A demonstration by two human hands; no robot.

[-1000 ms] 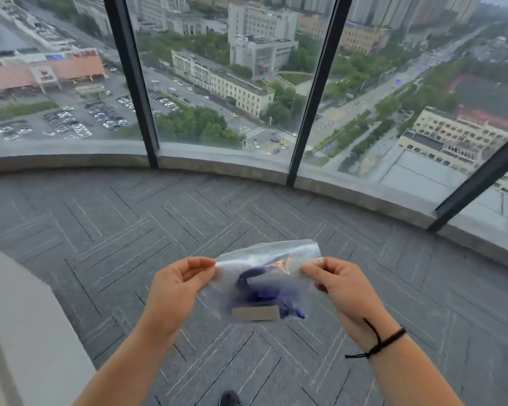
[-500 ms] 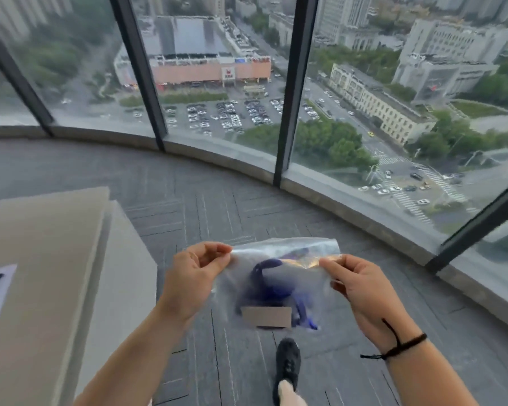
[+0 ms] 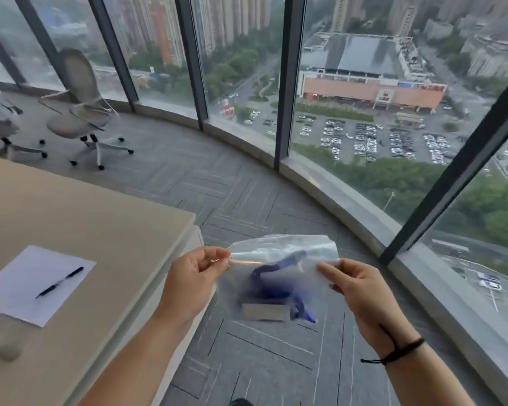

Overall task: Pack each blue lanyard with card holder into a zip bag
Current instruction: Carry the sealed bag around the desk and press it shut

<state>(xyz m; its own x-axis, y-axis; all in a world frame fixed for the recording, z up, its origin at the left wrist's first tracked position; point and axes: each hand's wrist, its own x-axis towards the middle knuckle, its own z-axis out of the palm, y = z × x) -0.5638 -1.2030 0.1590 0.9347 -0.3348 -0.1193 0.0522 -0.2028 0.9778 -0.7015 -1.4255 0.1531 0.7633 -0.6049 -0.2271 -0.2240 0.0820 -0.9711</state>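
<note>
Two forearms reach in from the bottom edge, both raised over the carpet (image 3: 247, 200) in front of the curved window (image 3: 364, 112). Desk (image 3: 85, 224) sits at left, its corner just beside the left forearm. Two chairs (image 3: 79, 106) stand at far left by the glass.

Left hand (image 3: 192, 278) is palm toward camera, thumb and forefinger pinching the bag's top left corner, other fingers curled. Right hand (image 3: 357, 288) mirrors it, thumb and fingertips pinching the top right edge; black cord (image 3: 399, 351) on that wrist. Both grips closed on the bag, nothing else held.

Bag (image 3: 279, 276) hangs in mid air between the hands, stretched flat along its top strip, clear plastic, upper flap standing above the pinch line. Cannot tell if the zip is sealed.

Lanyard (image 3: 276, 284) is inside the bag, blue strap bunched in the middle and trailing to the lower right. Card holder (image 3: 266, 312) lies at the bag's bottom, pale rectangle, touching the strap. Contents are blurred.

Paper (image 3: 38, 282) lies on the desk at left, pen (image 3: 60, 282) resting diagonally on it, well apart from the hands.
</note>
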